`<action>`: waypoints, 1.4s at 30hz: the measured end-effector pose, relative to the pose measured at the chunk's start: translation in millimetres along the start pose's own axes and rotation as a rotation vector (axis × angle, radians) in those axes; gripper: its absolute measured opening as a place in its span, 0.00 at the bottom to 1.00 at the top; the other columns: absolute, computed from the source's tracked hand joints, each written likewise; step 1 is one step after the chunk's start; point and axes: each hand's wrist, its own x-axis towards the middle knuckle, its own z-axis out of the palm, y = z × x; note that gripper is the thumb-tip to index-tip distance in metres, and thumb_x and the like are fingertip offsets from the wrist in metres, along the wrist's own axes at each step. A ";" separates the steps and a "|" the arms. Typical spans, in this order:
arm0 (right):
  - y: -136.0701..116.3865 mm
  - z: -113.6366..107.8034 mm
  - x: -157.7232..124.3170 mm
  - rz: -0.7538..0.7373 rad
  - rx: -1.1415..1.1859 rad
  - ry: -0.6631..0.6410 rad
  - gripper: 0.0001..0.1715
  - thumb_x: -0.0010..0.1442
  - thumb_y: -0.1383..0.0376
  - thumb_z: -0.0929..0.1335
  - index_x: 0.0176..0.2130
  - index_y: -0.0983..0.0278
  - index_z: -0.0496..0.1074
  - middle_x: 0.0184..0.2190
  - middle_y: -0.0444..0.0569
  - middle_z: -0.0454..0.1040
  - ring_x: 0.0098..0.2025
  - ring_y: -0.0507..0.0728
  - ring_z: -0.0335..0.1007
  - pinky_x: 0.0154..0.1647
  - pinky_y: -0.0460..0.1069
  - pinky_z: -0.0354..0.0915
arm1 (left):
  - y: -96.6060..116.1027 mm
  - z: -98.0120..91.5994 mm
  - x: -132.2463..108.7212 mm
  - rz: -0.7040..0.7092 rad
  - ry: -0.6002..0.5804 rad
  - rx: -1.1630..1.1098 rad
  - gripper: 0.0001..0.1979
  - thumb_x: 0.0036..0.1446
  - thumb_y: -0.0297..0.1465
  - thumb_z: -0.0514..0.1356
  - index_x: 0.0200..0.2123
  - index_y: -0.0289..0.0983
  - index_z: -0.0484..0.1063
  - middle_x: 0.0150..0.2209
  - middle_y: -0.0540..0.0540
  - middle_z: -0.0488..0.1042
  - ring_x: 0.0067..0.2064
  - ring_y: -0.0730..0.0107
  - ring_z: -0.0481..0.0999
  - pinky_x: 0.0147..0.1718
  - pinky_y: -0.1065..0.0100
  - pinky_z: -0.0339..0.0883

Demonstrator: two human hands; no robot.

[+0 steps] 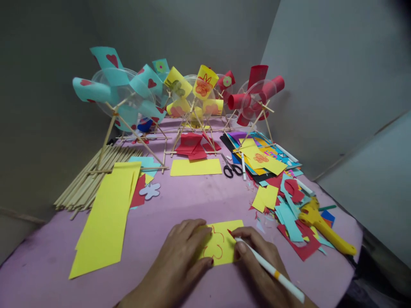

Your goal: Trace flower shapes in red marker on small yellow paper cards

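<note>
A small yellow paper (pixel 228 252) lies on the table near me, with curved orange-red lines drawn on it. My left hand (pixel 184 252) rests flat on its left part, fingers stretched out and holding nothing. Closed around a white felt-tip pen (pixel 276 273) with an orange band is my right hand (pixel 257 252), at the paper's right side. The pen's red tip points up and left, close to the paper; whether it touches I cannot tell. Fingers cover the paper's left edge and part of its right edge.
Yellow strips (pixel 105 218), wooden sticks (pixel 86 179) and a flower cutout (pixel 150 191) lie left. Scissors (pixel 233 170) lie ahead; paper scraps (pixel 290 222) and a yellow glue gun (pixel 327 231) right. Pinwheels on stick frames, blue (pixel 112 77), yellow (pixel 180 85) and red (pixel 257 83), stand behind.
</note>
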 end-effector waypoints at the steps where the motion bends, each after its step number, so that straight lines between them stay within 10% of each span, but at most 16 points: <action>1: -0.3 3.8 -0.5 0.065 0.076 0.017 0.11 0.64 0.59 0.59 0.38 0.62 0.67 0.21 0.41 0.68 0.22 0.53 0.64 0.22 0.44 0.59 | 1.8 0.9 2.5 0.007 0.004 -0.010 0.22 0.57 0.33 0.60 0.54 0.42 0.63 0.54 0.43 0.66 0.54 0.58 0.64 0.51 0.56 0.62; 10: 15.8 21.7 -7.1 0.228 0.158 0.053 0.07 0.54 0.61 0.62 0.27 0.61 0.60 0.16 0.35 0.53 0.19 0.49 0.47 0.21 0.46 0.45 | 0.8 16.4 8.1 -0.013 -0.045 -0.013 0.18 0.55 0.33 0.61 0.50 0.44 0.67 0.53 0.43 0.66 0.52 0.54 0.64 0.47 0.53 0.62; 22: 13.0 16.2 1.6 0.251 -0.041 -0.126 0.06 0.52 0.65 0.61 0.24 0.60 0.59 0.17 0.39 0.61 0.19 0.50 0.57 0.21 0.44 0.52 | -5.6 29.9 10.6 -0.025 0.108 -0.103 0.20 0.47 0.27 0.65 0.44 0.45 0.69 0.48 0.47 0.70 0.47 0.57 0.67 0.43 0.57 0.59; 42: 13.5 16.5 -1.0 0.117 -0.123 -0.104 0.05 0.54 0.68 0.61 0.26 0.60 0.60 0.16 0.37 0.58 0.17 0.49 0.54 0.17 0.42 0.50 | -4.9 28.2 9.0 -0.013 0.035 -0.053 0.21 0.49 0.29 0.66 0.47 0.42 0.68 0.50 0.43 0.68 0.50 0.54 0.66 0.45 0.54 0.61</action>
